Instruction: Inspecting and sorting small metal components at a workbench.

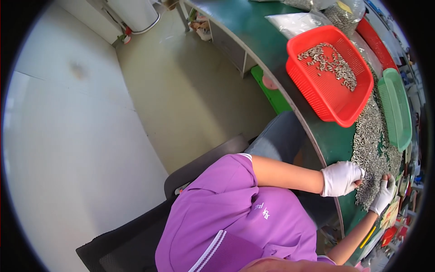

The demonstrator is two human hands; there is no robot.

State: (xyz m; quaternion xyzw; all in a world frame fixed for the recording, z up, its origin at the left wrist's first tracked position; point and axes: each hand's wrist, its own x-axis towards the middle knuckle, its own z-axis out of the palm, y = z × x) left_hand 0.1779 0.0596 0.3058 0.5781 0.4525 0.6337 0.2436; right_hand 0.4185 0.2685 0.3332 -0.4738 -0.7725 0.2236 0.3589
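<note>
A large spread of small grey metal pieces (369, 140), like short pins or screws, covers the green tabletop (331, 140). My left hand (342, 179), in a white glove with bare fingertips, is curled closed at the near edge of the spread. Anything inside its fingers is too small or hidden to name. Just to the right, my right hand (384, 196) wears a similar glove and rests over the pieces. Its bare fingertips are drawn together, and I cannot make out what they hold.
A red plastic basket (333, 106) with more metal pieces stands left of my hands. Beyond the spread lies a green basket (396, 111). Clear plastic bags (297, 22) sit farther left. A yellow stick (368, 237) lies near my right forearm. The table's curved edge (312, 136) runs before me.
</note>
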